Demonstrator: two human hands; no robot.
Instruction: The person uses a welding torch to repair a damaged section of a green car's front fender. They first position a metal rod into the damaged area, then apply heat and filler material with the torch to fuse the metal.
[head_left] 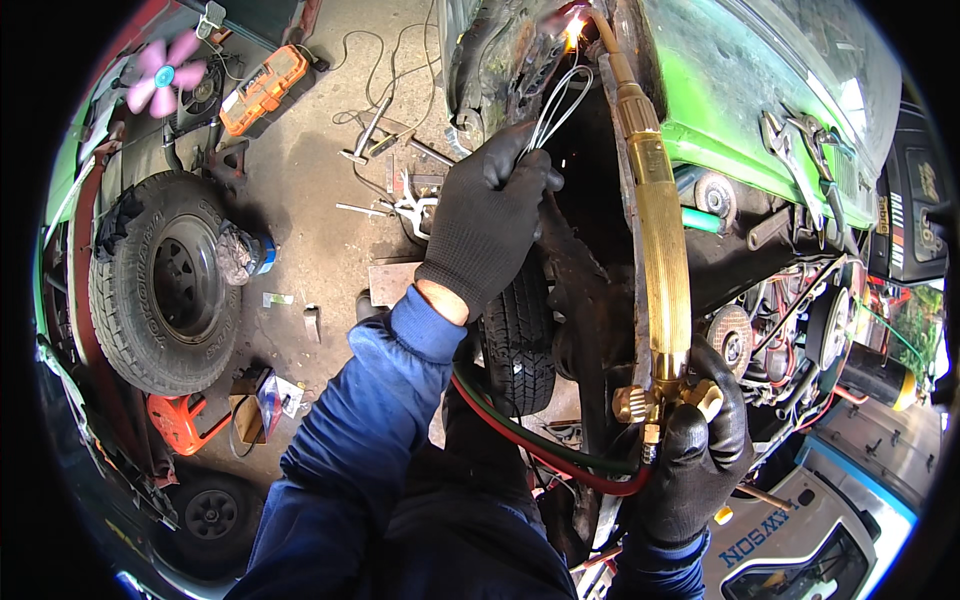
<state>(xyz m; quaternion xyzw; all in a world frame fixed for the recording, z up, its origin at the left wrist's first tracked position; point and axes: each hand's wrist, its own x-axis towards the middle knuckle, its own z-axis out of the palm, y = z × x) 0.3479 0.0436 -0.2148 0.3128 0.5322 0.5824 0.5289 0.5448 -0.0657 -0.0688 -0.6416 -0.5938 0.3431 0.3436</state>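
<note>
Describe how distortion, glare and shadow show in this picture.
Head view: a round black border cuts off the corners, and edges bend near the rim; head view: the flame by the tip of the brass torch glares; head view: the lower-left wheel sits in shadow.

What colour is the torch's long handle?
The handle is gold, like brass; it shows in the head view, the only one here.
</note>
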